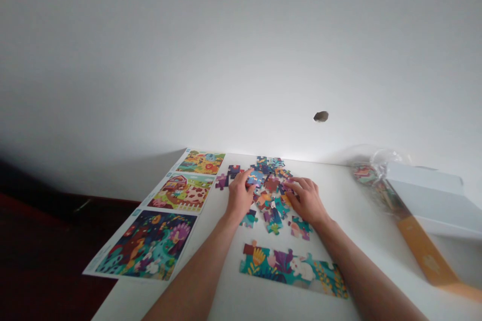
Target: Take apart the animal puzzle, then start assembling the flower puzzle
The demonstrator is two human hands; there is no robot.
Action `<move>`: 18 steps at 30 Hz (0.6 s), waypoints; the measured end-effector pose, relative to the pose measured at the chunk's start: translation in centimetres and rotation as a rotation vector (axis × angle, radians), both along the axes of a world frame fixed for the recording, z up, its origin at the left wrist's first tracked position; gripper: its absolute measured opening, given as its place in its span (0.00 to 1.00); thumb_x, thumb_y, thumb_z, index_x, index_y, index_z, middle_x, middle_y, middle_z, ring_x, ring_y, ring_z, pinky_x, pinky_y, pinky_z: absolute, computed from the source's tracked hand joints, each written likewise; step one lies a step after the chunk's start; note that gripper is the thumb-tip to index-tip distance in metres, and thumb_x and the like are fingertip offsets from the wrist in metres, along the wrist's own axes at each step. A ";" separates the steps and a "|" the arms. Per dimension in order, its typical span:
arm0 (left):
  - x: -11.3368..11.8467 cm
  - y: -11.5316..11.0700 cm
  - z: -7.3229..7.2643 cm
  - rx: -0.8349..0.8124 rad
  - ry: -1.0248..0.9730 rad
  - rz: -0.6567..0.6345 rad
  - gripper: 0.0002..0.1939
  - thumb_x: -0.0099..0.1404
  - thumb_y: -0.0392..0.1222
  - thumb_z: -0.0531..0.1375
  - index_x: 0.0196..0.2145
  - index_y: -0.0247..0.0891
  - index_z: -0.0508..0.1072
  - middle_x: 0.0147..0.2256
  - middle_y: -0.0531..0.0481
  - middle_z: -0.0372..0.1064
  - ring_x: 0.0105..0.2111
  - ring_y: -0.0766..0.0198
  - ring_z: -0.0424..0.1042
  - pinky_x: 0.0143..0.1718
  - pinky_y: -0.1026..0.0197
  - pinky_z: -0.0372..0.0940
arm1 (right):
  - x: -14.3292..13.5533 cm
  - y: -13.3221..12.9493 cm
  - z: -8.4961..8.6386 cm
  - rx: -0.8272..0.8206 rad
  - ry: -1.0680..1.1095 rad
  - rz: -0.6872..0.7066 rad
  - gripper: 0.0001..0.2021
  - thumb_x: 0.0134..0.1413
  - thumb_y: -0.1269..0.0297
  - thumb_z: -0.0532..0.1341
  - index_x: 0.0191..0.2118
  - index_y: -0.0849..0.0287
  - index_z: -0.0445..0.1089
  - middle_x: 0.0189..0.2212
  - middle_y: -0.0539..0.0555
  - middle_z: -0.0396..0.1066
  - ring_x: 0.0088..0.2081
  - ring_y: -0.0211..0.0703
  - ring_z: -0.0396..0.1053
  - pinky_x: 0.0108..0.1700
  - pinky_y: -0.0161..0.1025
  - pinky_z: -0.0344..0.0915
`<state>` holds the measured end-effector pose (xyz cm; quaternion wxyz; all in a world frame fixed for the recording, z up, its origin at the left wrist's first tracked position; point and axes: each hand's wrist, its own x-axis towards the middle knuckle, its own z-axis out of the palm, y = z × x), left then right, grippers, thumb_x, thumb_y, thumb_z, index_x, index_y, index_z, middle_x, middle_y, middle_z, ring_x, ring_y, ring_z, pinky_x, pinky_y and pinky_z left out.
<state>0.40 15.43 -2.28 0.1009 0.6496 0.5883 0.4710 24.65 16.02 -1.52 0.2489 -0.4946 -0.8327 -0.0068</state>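
Observation:
My left hand (240,194) pinches a blue puzzle piece (255,178) with orange marks, just over the left side of a loose pile of puzzle pieces (271,184). At the pile's right edge, my right hand (307,199) has its thumb and fingertips closed around a small purple puzzle piece (288,187), partly hidden by the fingers. Nearer to me, between my forearms, lies a joined strip of puzzle (293,269) with a white rabbit, yellow flowers and teal leaves. A separate pink and teal piece (300,228) lies below my right hand.
A sheet with three printed pictures (146,243) lies along the table's left edge. On the right are a crumpled clear plastic bag (380,175) with colourful contents and a white and orange box (422,251). A white wall (241,60) with a hole rises behind the table.

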 end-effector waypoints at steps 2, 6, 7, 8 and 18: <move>0.0 -0.1 0.2 0.003 -0.040 0.002 0.22 0.59 0.28 0.60 0.51 0.40 0.71 0.46 0.45 0.72 0.46 0.57 0.72 0.50 0.54 0.67 | 0.0 0.0 -0.2 -0.028 -0.005 0.006 0.14 0.63 0.60 0.56 0.53 0.48 0.71 0.52 0.55 0.68 0.52 0.50 0.61 0.55 0.49 0.55; -0.1 -0.2 0.4 0.005 -0.068 0.001 0.18 0.61 0.29 0.60 0.49 0.41 0.73 0.46 0.48 0.74 0.45 0.58 0.73 0.51 0.55 0.66 | 0.1 0.1 -0.4 -0.044 0.017 -0.007 0.13 0.63 0.60 0.57 0.51 0.49 0.71 0.50 0.54 0.69 0.51 0.49 0.62 0.55 0.48 0.55; -0.1 -0.2 0.5 0.008 -0.064 -0.001 0.18 0.62 0.30 0.60 0.49 0.42 0.73 0.45 0.48 0.75 0.44 0.59 0.73 0.50 0.55 0.66 | 0.1 0.1 -0.2 -0.036 0.018 -0.013 0.13 0.63 0.60 0.57 0.51 0.50 0.72 0.49 0.55 0.69 0.51 0.49 0.62 0.55 0.48 0.54; -0.1 -0.2 0.4 0.009 -0.057 -0.002 0.18 0.62 0.30 0.60 0.49 0.43 0.73 0.44 0.48 0.75 0.43 0.59 0.73 0.49 0.56 0.67 | 0.1 0.1 0.1 -0.026 0.016 -0.023 0.13 0.62 0.60 0.57 0.50 0.50 0.72 0.48 0.55 0.69 0.51 0.49 0.62 0.54 0.48 0.54; -0.3 0.2 -0.2 -0.008 0.003 -0.006 0.15 0.63 0.33 0.58 0.46 0.41 0.74 0.45 0.47 0.76 0.45 0.57 0.74 0.50 0.54 0.67 | -6.6 -7.3 6.2 -0.249 -0.146 0.328 0.14 0.64 0.53 0.53 0.45 0.55 0.68 0.39 0.54 0.71 0.37 0.45 0.69 0.35 0.38 0.59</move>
